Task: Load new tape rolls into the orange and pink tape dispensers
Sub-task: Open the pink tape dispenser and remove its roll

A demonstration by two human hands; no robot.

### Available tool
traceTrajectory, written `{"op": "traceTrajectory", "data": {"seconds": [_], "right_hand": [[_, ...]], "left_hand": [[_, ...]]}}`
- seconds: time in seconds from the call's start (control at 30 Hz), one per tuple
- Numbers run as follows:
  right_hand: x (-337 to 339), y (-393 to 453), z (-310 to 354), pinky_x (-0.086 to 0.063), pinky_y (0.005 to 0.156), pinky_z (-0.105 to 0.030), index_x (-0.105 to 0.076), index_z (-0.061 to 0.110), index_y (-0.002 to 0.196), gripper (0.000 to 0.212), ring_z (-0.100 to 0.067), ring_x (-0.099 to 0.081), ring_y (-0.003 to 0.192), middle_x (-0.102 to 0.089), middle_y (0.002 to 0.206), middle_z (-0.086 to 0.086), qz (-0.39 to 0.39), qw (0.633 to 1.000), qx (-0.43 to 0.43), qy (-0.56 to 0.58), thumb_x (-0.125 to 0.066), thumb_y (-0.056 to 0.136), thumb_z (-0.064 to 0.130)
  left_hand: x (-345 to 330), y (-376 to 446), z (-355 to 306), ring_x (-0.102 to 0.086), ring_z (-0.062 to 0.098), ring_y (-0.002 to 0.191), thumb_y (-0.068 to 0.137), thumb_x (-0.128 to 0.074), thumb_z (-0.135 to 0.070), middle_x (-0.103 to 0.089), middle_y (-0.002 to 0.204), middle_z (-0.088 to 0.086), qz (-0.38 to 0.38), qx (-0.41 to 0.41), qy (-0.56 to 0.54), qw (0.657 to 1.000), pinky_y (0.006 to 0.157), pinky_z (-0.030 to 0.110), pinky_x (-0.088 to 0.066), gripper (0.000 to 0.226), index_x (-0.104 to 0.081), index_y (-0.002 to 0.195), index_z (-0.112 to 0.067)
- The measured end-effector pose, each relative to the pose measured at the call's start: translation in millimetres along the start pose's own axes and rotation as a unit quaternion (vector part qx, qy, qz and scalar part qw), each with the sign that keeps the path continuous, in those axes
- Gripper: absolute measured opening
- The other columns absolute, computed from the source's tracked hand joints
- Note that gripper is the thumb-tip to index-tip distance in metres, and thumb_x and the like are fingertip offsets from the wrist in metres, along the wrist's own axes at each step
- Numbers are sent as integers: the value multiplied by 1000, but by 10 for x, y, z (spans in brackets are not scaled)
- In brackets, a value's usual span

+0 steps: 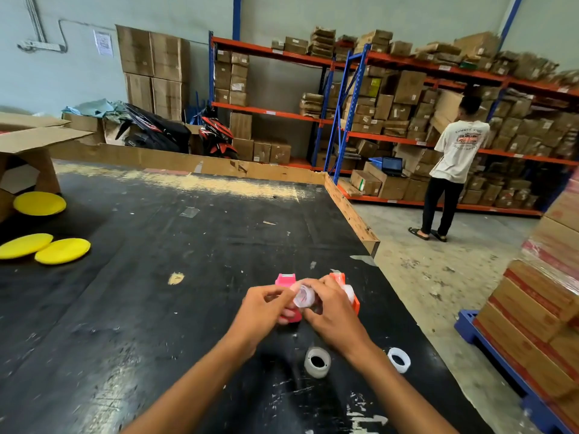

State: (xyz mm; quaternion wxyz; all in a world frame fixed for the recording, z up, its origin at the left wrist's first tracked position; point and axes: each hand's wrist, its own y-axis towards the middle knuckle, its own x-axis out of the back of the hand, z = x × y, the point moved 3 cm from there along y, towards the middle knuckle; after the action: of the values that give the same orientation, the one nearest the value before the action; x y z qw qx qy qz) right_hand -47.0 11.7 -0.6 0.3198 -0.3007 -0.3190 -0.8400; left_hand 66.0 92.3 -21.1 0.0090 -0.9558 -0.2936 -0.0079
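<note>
Two bare hands meet over the black tabletop (pixel 156 277), close to its right edge. The left hand (pixel 260 311) has its grip closed on the pink tape dispenser (pixel 285 281), whose toothed end points away from the person. The right hand (pixel 329 311) pinches a clear tape roll (pixel 303 296) between thumb and fingertips, holding it against the top of the pink dispenser. Just beside it on the right, partly hidden behind the right hand, the orange tape dispenser (pixel 344 285) lies on the tabletop with a clear roll in it. Nearer the person, two more clear tape rolls rest on the tabletop: one (pixel 317 361) between the forearms, the other (pixel 399 359) to the right of the right wrist. Three yellow round pads (pixel 62 250) lie well apart at the far left. Another person (pixel 451 170) stands at the shelving (pixel 391 139) stacked with cardboard boxes.
</note>
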Motion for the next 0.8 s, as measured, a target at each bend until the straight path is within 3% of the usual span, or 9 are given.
{"op": "traceTrajectory", "data": {"seconds": [0.13, 0.23, 0.3, 0.5, 0.63, 0.73, 0.8], "right_hand": [[28, -152, 202, -44, 80, -7, -61, 16, 122, 41, -3, -55, 88, -51, 101, -3, 11, 999, 7, 37, -65, 82, 10], [54, -256, 278, -52, 79, -15, -62, 36, 110, 35, -8, -60, 89, -57, 100, -7, -25, 992, -9, 119, -66, 84, 12], [46, -322, 288, -50, 77, -10, -57, 40, 110, 37, -4, -60, 92, -61, 99, -6, -49, 989, -11, 138, -67, 86, 13], [24, -555, 313, -47, 76, -4, -63, 18, 117, 36, 6, -64, 91, -64, 86, 24, -124, 985, -17, 121, -70, 83, 10], [81, -673, 292, -50, 75, -8, -61, 39, 100, 41, 1, -68, 81, -72, 73, 21, -126, 979, -28, 155, -75, 78, 9], [150, -722, 213, -56, 81, -25, -69, 31, 98, 35, -7, -71, 83, -77, 85, 8, -110, 973, -48, 198, -79, 73, 9], [212, -737, 189, -56, 78, -22, -71, 27, 93, 32, -7, -72, 81, -77, 86, 7, -123, 965, -46, 227, -80, 72, 4]], "left_hand": [[-16, -185, -61, -60, 10, 61, 85, -67, -22, -73, 71, 4, 6, 1, -65, 998, 56, 15, -50, 18, -76, 89, -7], [21, -256, -35, -65, 11, 67, 83, -69, -23, -76, 78, 7, 1, 13, -90, 996, 62, 17, -54, 21, -74, 96, -7], [18, -301, -5, -68, 15, 72, 84, -68, -21, -77, 86, 13, 12, 20, -113, 993, 69, 20, -58, 22, -74, 98, -5], [-38, -435, 15, -71, 17, 77, 84, -67, -19, -76, 93, 22, 15, -3, -130, 991, 75, 21, -59, 22, -76, 91, -1], [-133, -503, 91, -65, 13, 71, 85, -65, -16, -74, 84, 23, 29, 2, -157, 987, 65, 16, -56, 23, -75, 93, 3], [-159, -530, 132, -67, 10, 69, 83, -65, -14, -73, 75, 9, 64, 31, -218, 973, 65, 16, -55, 23, -74, 93, 5], [-180, -532, 111, -69, 11, 72, 80, -66, -12, -75, 76, 8, 89, 46, -263, 960, 68, 16, -56, 22, -73, 94, 3]]}}
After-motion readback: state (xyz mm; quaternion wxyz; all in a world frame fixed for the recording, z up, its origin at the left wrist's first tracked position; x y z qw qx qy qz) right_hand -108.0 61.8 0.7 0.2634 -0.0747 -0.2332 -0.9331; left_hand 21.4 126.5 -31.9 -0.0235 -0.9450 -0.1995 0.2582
